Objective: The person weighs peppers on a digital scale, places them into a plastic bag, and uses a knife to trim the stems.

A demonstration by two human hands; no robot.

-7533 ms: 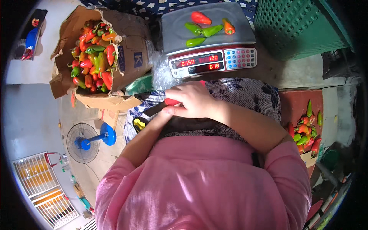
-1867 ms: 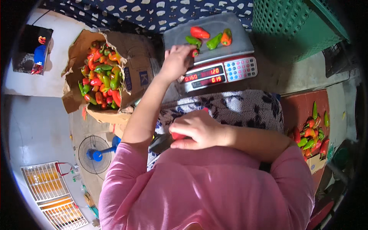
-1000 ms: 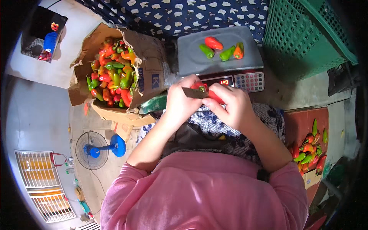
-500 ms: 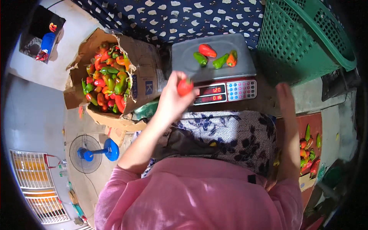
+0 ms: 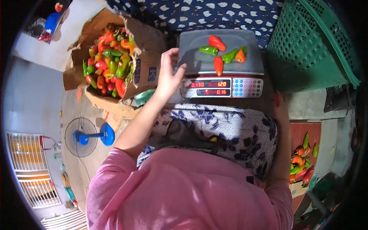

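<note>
My left hand (image 5: 170,73) is open, fingers spread, beside the left edge of a weighing scale (image 5: 226,71) with a grey platform and a lit red display. Several peppers lie on the platform. A red pepper (image 5: 218,66) is nearest the display, and another red pepper (image 5: 217,43) lies at the back. Two green peppers, one on the left (image 5: 209,50) and one on the right (image 5: 230,56), lie with an orange-red pepper (image 5: 241,54). My right hand (image 5: 281,102) is low beside the scale's right end, partly in shadow. A red patch shows at its fingers, which I cannot make out clearly.
A torn cardboard box (image 5: 147,57) full of red and green peppers stands left of the scale. A tall green plastic basket (image 5: 306,53) stands right. More peppers (image 5: 303,159) lie at lower right. A blue fan (image 5: 107,134) stands at left; patterned cloth (image 5: 218,119) covers my lap.
My left hand has let go of the red pepper, which now lies on the scale, and has opened and drawn back leftward. My right hand has moved lower relative to the scale. The view has shifted.
</note>
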